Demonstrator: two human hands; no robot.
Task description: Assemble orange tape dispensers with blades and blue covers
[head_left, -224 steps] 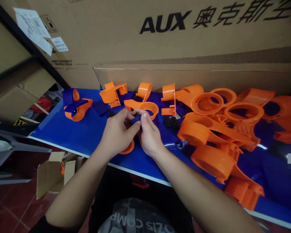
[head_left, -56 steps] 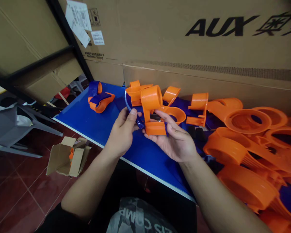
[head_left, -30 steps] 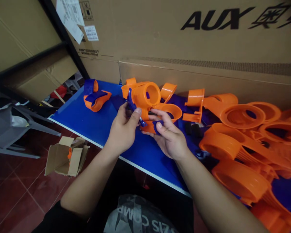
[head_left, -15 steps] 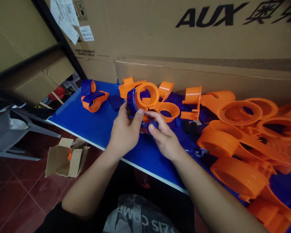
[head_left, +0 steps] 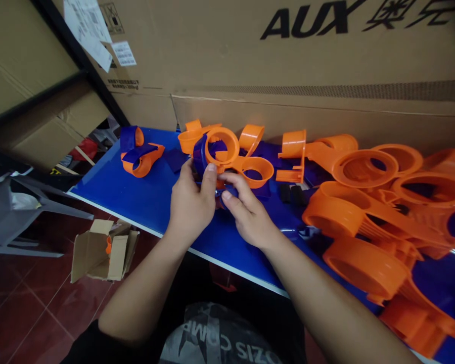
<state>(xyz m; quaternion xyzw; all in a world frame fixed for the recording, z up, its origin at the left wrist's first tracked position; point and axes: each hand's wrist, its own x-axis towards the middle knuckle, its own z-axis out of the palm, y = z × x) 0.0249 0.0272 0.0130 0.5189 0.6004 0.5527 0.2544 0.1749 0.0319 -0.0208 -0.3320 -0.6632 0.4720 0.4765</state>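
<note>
My left hand (head_left: 192,202) is closed around a blue and orange plastic tape dispenser (head_left: 199,154), whose curved blue band rises above the fingers. My right hand (head_left: 250,212) pinches the lower blue part of the same piece with thumb and fingers. Where the two hands meet, the fingers partly hide it. Right behind it shows an orange ring (head_left: 233,149); I cannot tell whether that belongs to the held piece. Farther left on the blue table (head_left: 106,174) lies another blue and orange dispenser (head_left: 142,166).
Many orange dispenser frames (head_left: 333,217) are heaped along the right side. Black pieces (head_left: 291,194) lie near the heap. A large cardboard box (head_left: 227,71) stands along the table's back edge. On the floor at left are a small open carton (head_left: 85,255) and a grey stool (head_left: 34,202).
The view has shifted slightly, so the table's contents appear a little farther left. Both hands keep their hold on the dispenser, and the blue part at my right fingertips is more covered.
</note>
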